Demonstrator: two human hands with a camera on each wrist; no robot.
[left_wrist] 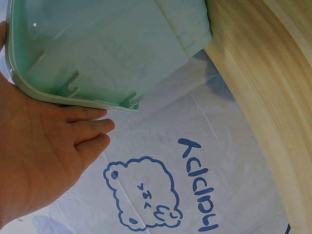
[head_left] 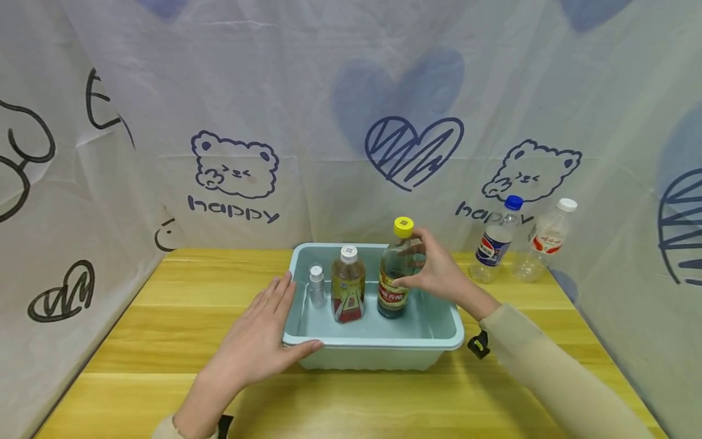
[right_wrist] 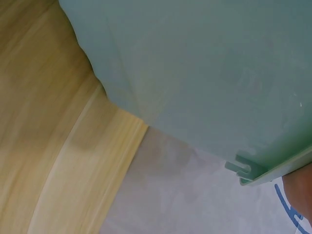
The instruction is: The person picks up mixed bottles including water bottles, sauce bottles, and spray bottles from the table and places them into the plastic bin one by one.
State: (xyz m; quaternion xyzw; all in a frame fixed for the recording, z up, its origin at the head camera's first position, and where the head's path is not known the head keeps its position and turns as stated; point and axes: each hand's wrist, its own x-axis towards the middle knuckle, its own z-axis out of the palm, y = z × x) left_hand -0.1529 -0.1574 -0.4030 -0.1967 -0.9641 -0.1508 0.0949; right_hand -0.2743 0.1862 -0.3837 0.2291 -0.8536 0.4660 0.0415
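My right hand (head_left: 436, 271) grips a yellow-capped glass bottle (head_left: 392, 296) with a red and yellow label, thumb in front and fingers curled behind. It stands upright inside a light blue-green plastic bin (head_left: 378, 356). Beside it in the bin are a white-capped drink bottle (head_left: 348, 289) and a small clear bottle with a white cap (head_left: 317, 289). The bin's left rim meets my left hand (head_left: 258, 332), whose fingers lie straight along it. In the left wrist view the left hand (left_wrist: 53, 141) touches the rim from outside. Only a bit of the right hand (right_wrist: 300, 192) shows in the right wrist view.
Two clear plastic bottles stand at the table's back right: a blue-capped Pepsi bottle (head_left: 492, 247) and a white-capped bottle with a red label (head_left: 545, 241). Under everything is a wooden table (head_left: 362, 402). A printed curtain (head_left: 307, 91) hangs behind and at both sides.
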